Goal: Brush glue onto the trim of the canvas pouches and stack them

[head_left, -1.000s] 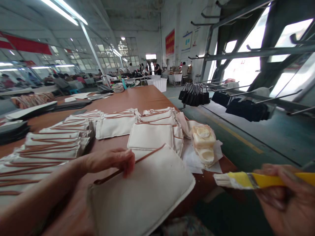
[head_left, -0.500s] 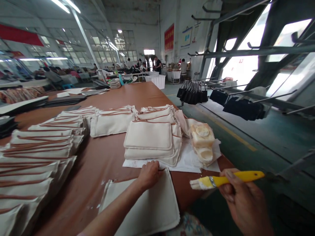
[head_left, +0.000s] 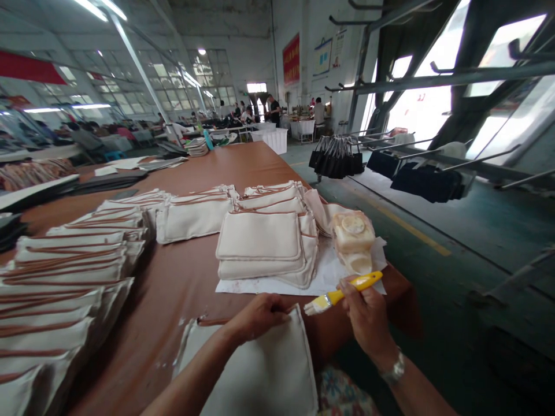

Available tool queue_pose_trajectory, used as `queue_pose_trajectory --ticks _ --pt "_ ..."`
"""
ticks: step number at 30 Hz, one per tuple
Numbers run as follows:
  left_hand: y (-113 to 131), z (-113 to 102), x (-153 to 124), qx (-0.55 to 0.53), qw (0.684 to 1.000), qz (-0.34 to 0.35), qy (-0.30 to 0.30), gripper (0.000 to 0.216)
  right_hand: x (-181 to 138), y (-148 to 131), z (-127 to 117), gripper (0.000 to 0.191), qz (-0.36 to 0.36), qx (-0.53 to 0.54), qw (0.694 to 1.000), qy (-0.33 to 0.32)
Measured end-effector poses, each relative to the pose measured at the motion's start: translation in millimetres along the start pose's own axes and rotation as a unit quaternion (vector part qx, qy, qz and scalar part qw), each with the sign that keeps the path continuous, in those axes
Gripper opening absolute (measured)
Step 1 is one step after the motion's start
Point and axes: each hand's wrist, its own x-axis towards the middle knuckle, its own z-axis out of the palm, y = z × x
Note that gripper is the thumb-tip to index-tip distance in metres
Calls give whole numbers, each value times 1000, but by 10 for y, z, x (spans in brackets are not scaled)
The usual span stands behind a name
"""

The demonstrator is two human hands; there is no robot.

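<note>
Left hand [head_left: 260,316] pressed flat on soft, light canvas pouch [head_left: 260,370] — right hand [head_left: 368,315] gripped stiff yellow brush [head_left: 342,293] by handle.

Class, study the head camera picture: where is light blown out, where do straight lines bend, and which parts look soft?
Head view: the windows at right are blown out white; ceiling beams bow from wide-angle distortion; distant workers look soft, while the brush and cream pouch stay fairly sharp.

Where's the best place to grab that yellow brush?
By the yellow handle, coming from the right. The brush lies slanted with its pale bristles pointing left toward the cream pouch, so the long, clean handle sticks out rightward, where the right hand already grips it.
</note>
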Motion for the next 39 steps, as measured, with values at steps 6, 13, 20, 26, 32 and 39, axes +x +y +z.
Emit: queue_pose_trajectory --ticks 6,13,20,26,32,39 --pt "155 -23 -185 -124 991 26 -36 27 22 -30 285 54 -42 -60 997 -38" --pt "186 5 -312 -180 983 20 -16 22 145 -80 178 51 -74 -97 993 3" --pt "193 64 -325 -221 975 11 -1 30 10 -162 236 51 -120 -111 986 -28" --pt "158 96 -367 -203 978 9 39 36 -74 -191 191 35 -163 -109 981 -10" --pt "136 200 -399 -162 982 20 94 25 -144 -138 189 31 -192 -107 975 -30" --pt "159 404 -613 189 885 333 267 13 -11 -368 -74 31 -143 -69 987 2"
